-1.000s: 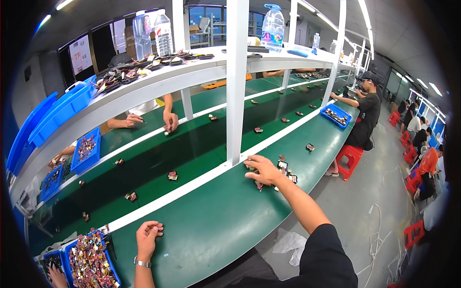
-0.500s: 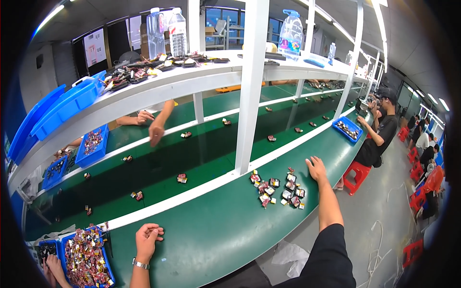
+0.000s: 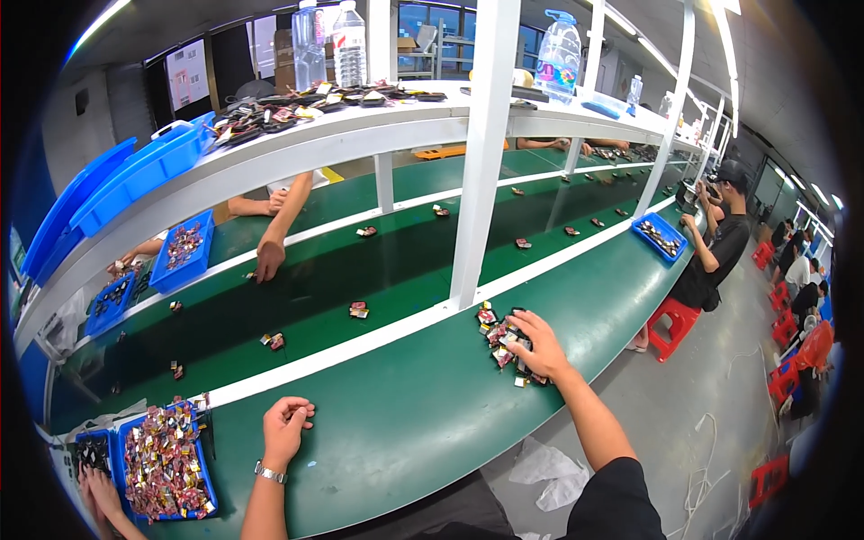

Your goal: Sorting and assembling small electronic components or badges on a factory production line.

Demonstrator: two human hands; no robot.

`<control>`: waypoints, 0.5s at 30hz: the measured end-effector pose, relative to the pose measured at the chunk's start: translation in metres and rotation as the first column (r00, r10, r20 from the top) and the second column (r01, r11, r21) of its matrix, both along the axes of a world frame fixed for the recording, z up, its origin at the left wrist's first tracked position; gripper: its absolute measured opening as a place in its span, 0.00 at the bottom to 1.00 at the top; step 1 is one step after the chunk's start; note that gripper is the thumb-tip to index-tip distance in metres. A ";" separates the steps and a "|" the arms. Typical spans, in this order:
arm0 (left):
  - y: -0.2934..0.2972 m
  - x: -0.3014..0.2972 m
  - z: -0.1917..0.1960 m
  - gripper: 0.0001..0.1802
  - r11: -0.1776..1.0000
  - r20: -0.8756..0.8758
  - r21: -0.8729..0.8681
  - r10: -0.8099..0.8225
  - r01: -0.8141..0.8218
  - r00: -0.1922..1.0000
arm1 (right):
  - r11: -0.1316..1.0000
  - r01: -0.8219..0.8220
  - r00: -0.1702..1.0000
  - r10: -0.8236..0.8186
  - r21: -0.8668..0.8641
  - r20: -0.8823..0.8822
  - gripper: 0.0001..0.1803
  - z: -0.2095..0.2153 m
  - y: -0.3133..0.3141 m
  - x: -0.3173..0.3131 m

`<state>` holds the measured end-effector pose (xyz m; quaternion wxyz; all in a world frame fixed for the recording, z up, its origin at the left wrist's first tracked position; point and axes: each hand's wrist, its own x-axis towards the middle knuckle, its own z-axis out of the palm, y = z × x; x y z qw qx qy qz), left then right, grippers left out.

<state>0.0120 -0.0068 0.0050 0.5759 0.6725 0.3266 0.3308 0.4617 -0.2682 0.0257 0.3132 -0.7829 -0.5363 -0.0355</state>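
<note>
Since half a second ago the right hand (image 3: 540, 346) has come in from bare tabletop (image 3: 405, 432) beyond the loose parts (image 3: 493, 335) onto their right side, and the two clusters now lie closer together; across the way, a co-worker's hand (image 3: 269, 258) has shifted leftward over the belt (image 3: 414, 270). Nearest, the left hand (image 3: 286, 427), a metal-banded watch (image 3: 270, 472) at its wrist, rests on the tabletop with fingers loosely curled; whether anything is inside cannot be told. To its left stands a blue tray (image 3: 209, 486) heaped with similar red, yellow and white pieces, and another person's hands (image 3: 95, 488) are at a smaller tray of dark items beside it. The right hand lies released, fingers spread over the parts and touching them, close to the foot of a white post (image 3: 481, 180). Past a white rail (image 3: 360, 344), the dark green belt carries scattered pieces. Farther right, a seated person (image 3: 720, 229) is on a red stool (image 3: 670, 326) by another blue tray (image 3: 652, 247). Above the belt's far side, a white shelf (image 3: 297, 155) bears more dark parts and clear bottles (image 3: 349, 49).
</note>
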 end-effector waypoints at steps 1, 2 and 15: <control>0.000 -0.003 -0.001 0.06 1.000 0.002 0.003 0.018 -0.018 1.000 | 0.999 -0.038 0.999 0.037 0.008 0.016 0.33 -0.003 0.009 -0.007; 0.001 -0.006 -0.001 0.06 1.000 0.008 -0.001 0.011 -0.011 1.000 | 0.999 -0.049 0.999 0.049 0.003 0.024 0.33 -0.005 0.017 -0.013; 0.004 -0.015 0.000 0.08 0.997 0.106 -0.079 -0.005 0.013 0.994 | 0.945 -0.309 0.951 0.307 0.108 0.028 0.20 0.011 0.229 -0.181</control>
